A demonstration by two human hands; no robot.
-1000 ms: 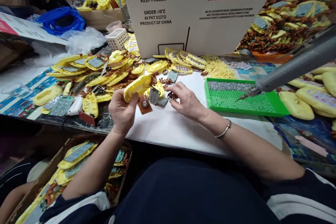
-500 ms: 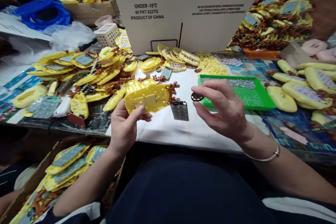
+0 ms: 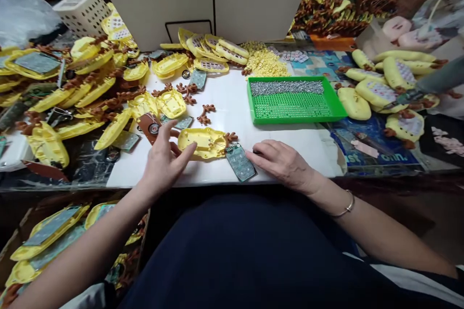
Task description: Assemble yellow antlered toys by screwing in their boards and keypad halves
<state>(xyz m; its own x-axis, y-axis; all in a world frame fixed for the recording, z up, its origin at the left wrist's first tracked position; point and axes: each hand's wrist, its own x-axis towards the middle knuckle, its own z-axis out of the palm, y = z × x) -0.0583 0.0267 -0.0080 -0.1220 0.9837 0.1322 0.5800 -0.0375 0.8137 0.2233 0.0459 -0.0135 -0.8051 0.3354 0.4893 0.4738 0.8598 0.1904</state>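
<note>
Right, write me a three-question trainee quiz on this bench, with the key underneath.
1. True or false: the yellow plastic shell by the left hand is hollow side up.
2. Which lies nearest the right hand?
a) white perforated basket
b) circuit board
c) heap of yellow chips
3. Fill in: the silvery metal bits lie in the ____ tray.

Key: 1. True. 2. b. 3. green.

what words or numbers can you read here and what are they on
"PRODUCT OF CHINA": white carton
"DONGSHAN COUNTY, ZHANGZHOU CITY, FUJIAN PROVINCE": same carton
Lines above both: cut off by the picture's top edge, not fully readable
"st": blue table covering; lettering farther right is too unclear to read
</note>
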